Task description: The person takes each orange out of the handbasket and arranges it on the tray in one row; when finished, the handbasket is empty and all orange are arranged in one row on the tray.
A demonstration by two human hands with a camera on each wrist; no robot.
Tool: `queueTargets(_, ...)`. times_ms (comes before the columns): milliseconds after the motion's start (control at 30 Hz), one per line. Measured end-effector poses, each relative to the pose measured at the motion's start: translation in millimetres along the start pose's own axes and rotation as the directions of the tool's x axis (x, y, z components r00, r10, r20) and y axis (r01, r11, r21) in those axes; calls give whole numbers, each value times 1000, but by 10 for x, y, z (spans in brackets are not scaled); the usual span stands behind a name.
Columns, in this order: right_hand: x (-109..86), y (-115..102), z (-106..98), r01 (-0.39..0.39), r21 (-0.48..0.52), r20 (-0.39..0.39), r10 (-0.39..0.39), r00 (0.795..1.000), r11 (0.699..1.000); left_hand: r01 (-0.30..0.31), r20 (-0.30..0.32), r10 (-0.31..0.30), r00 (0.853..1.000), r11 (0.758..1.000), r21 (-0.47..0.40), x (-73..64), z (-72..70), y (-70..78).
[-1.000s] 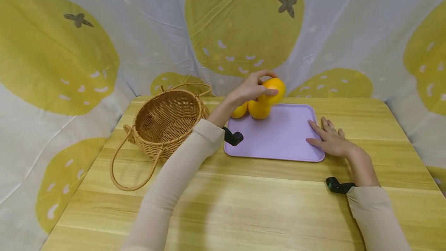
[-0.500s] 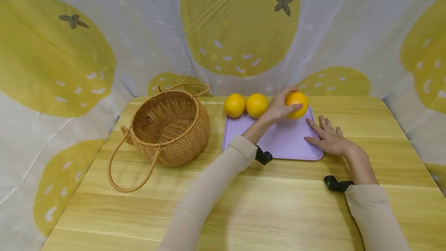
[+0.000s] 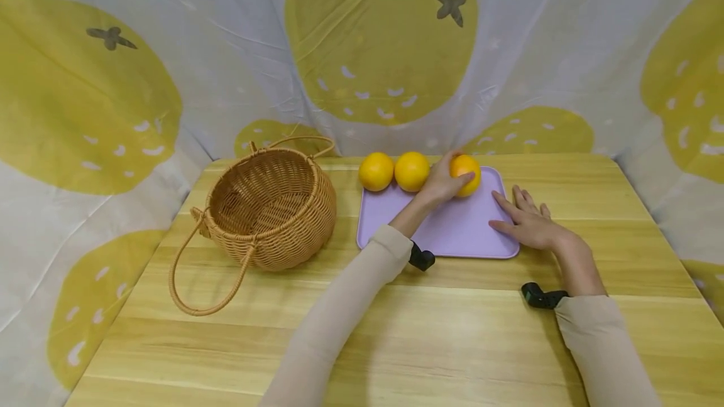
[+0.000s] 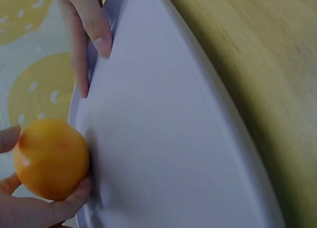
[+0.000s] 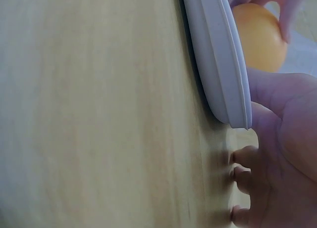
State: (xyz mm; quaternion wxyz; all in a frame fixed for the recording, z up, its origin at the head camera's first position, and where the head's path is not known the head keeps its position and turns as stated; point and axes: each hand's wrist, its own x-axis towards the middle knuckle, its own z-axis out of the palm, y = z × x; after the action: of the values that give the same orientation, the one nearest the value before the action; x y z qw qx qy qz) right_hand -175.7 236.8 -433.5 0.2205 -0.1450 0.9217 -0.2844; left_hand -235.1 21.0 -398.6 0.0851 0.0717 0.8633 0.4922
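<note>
My left hand [image 3: 444, 181] grips an orange [image 3: 467, 174] at the back of a lilac tray [image 3: 452, 231]; in the left wrist view thumb and fingers curve round the orange [image 4: 52, 159]. Two more oranges sit to its left along the tray's back edge, a middle orange [image 3: 412, 171] right beside my left hand and an outer orange [image 3: 376, 171] at the corner. My right hand [image 3: 532, 225] lies with spread, straight fingers at the tray's right edge, thumb and forefinger over the rim. In the right wrist view its other fingertips [image 5: 241, 181] rest on the table.
A round wicker basket [image 3: 325, 218] with two looped handles stands left of the tray, its inside bare. One handle [image 3: 175, 269] hangs out toward the front left. The wooden table [image 3: 452, 331] ends at the back against a curtain [image 3: 226, 80] with yellow fruit prints.
My left hand has carried the orange rightward, then slightly back left and lower onto the tray's back area, beside the other two. My right hand has stayed at the tray's edge.
</note>
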Motion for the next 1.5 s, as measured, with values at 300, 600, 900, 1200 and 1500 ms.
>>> queueTargets(300, -9, 4, -23, 2, -13, 0, -2, 1000, 1000, 9, -51, -4, 999, 997, 83, 26, 93, -37)
queueTargets(600, -2, -19, -19, -1, -14, 5, 1, 1000, 1000, 54, -108, -40, 993, 990, 128, 22, 157, -4)
queueTargets(900, 0, -16, -23, -3, -25, 3, 3, 1000, 1000, 69, -117, -53, 992, 989, 132, 58, 204, -29)
queueTargets(1200, 2, -17, -11, 0, -16, 4, 0, 1000, 1000, 78, -124, -62, 990, 988, 131, 59, 191, -4)
queueTargets(1500, 8, -23, -7, -9, -11, 8, 9, 1000, 1000, 74, -105, -63, 992, 991, 111, 32, 160, -8)
